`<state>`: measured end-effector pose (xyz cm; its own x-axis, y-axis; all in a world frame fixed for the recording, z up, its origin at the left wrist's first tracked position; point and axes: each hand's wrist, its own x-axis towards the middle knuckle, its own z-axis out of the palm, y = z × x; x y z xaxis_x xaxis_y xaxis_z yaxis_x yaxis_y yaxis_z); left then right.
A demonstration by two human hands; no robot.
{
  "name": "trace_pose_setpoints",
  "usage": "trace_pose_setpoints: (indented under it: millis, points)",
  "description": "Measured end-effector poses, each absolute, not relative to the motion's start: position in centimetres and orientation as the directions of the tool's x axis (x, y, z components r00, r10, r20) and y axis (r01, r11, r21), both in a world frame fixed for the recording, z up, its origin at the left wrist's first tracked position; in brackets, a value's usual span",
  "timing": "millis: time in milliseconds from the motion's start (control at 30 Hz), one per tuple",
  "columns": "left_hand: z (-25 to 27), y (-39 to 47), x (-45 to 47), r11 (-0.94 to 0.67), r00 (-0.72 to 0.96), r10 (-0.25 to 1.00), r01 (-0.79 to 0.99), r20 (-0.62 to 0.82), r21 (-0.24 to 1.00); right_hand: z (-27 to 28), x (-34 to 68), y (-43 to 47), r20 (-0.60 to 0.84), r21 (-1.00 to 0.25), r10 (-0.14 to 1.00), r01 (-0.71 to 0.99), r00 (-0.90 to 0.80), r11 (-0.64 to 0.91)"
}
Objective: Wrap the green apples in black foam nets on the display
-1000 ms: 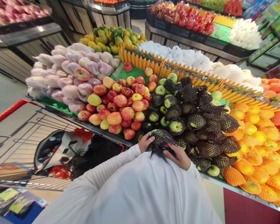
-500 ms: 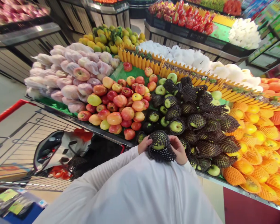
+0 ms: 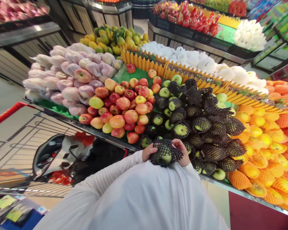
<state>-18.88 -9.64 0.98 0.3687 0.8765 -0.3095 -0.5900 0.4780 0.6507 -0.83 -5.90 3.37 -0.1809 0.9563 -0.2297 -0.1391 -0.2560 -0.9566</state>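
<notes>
Close in front of my body, a green apple (image 3: 166, 156) in a black foam net (image 3: 161, 146) is held between my two hands. My left hand (image 3: 148, 152) is closed on the apple's left side. My right hand (image 3: 182, 151) grips the net at the right, its fingers bent and partly hidden. Just beyond the hands lies a heap of green apples (image 3: 181, 129), many in the same dark nets. Red and yellow apples (image 3: 131, 116) are piled to the left of them.
At my left stands a shopping cart (image 3: 26, 131) with a red handle and bags inside. Orange-netted fruit (image 3: 251, 167) fills the right of the stand, pale wrapped fruit (image 3: 69, 68) its left. A yellow picket divider (image 3: 165, 68) runs behind the apples.
The netted apple has been turned in my hands, and its bare green part now faces lower. The net is stretched further right, and my right hand has shifted slightly left.
</notes>
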Motion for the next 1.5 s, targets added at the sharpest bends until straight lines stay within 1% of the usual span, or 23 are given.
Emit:
trace_pose_setpoints:
  millis: [100,167,233,300,333,400,500,600,700,800,867,900,967,1033,1067,1133,1167,1233,1333,1400,1433,1500]
  points:
    - [0.7,-9.5,-18.6,0.476,0.375,0.875,-0.544,-0.307,0.691,4.3,-0.6,-6.3,-0.167,-0.977,0.977,-0.111,-0.136,-0.182]
    - [0.5,-9.2,-18.5,0.455,0.340,0.887,-0.528,-0.313,0.717,5.0,-0.1,-6.5,-0.073,-0.990,0.985,-0.104,-0.157,-0.090]
    - [0.4,-8.8,-18.4,0.426,0.287,0.903,-0.518,-0.319,0.742,5.5,0.3,-6.7,0.046,-0.996,0.961,-0.092,-0.273,0.021]
    - [0.5,-8.5,-18.2,0.410,0.248,0.912,-0.509,-0.327,0.757,5.5,0.6,-6.8,0.121,-0.993,0.898,-0.048,-0.424,0.111]
    - [0.7,-8.3,-18.1,0.407,0.235,0.913,-0.506,-0.332,0.761,5.2,0.6,-6.8,0.130,-0.990,0.868,-0.011,-0.479,0.142]
    - [0.9,-8.2,-17.9,0.408,0.225,0.913,-0.503,-0.341,0.762,4.4,0.5,-6.9,0.105,-0.983,0.841,0.074,-0.531,0.169]
    - [1.0,-8.2,-17.8,0.416,0.211,0.909,-0.494,-0.358,0.764,3.3,0.0,-6.9,0.042,-0.977,0.854,0.156,-0.518,0.143]
    - [0.6,-8.3,-17.9,0.414,0.188,0.910,-0.438,-0.369,0.798,3.0,-0.5,-7.0,0.019,-0.969,0.902,0.216,-0.431,0.123]
    - [0.5,-8.4,-18.0,0.396,0.194,0.918,-0.380,-0.347,0.836,3.2,-0.5,-7.1,0.034,-0.962,0.960,0.252,-0.279,0.108]
    - [1.1,-8.4,-18.1,0.366,0.258,0.921,-0.322,-0.291,0.873,2.7,0.3,-7.2,0.085,-0.969,0.996,0.230,-0.026,0.089]
    - [1.8,-8.2,-18.6,0.303,0.260,0.937,-0.274,-0.233,0.913,1.9,1.2,-7.3,0.095,-0.977,0.982,0.204,0.165,0.061]
    - [2.2,-7.9,-19.0,0.249,0.227,0.954,-0.242,-0.195,0.938,1.4,1.7,-7.4,0.090,-0.980,0.968,0.192,0.236,0.044]
    - [3.2,-7.1,-20.3,0.119,0.099,0.989,-0.140,-0.106,0.983,0.6,2.7,-7.4,0.074,-0.984,0.947,0.177,0.314,0.018]
    - [4.2,-6.0,-22.1,0.012,-0.054,0.998,-0.035,-0.013,0.999,0.2,3.4,-7.4,0.066,-0.983,0.938,0.181,0.340,0.003]
    - [4.8,-5.4,-23.1,-0.024,-0.120,0.993,-0.010,0.023,1.000,0.2,3.7,-7.4,0.061,-0.983,0.936,0.183,0.347,-0.003]
    - [5.8,-4.5,-24.8,-0.084,-0.201,0.976,0.004,0.083,0.996,0.6,3.8,-7.3,0.064,-0.980,0.930,0.200,0.363,-0.010]
    - [6.2,-4.2,-25.3,-0.103,-0.207,0.973,0.013,0.104,0.995,1.0,3.7,-7.2,0.077,-0.976,0.928,0.218,0.364,-0.005]
    - [6.9,-4.3,-25.4,-0.120,-0.136,0.983,0.054,0.127,0.991,1.9,3.1,-7.1,0.123,-0.962,0.943,0.271,0.310,0.037]
    - [6.8,-5.5,-23.5,-0.148,0.136,0.982,0.110,0.133,0.983,3.2,1.6,-7.2,0.169,-0.938,0.982,0.319,0.086,0.134]
    - [6.0,-6.4,-21.6,-0.217,0.325,0.929,0.098,0.175,0.971,3.6,0.8,-7.4,0.136,-0.939,0.989,0.309,-0.062,0.149]
    - [5.5,-6.7,-20.6,-0.253,0.388,0.898,0.077,0.205,0.964,3.6,0.5,-7.5,0.106,-0.942,0.987,0.306,-0.119,0.138]
    - [4.5,-7.1,-19.3,-0.282,0.443,0.865,0.040,0.236,0.959,3.4,0.4,-7.8,0.053,-0.948,0.980,0.300,-0.194,0.111]
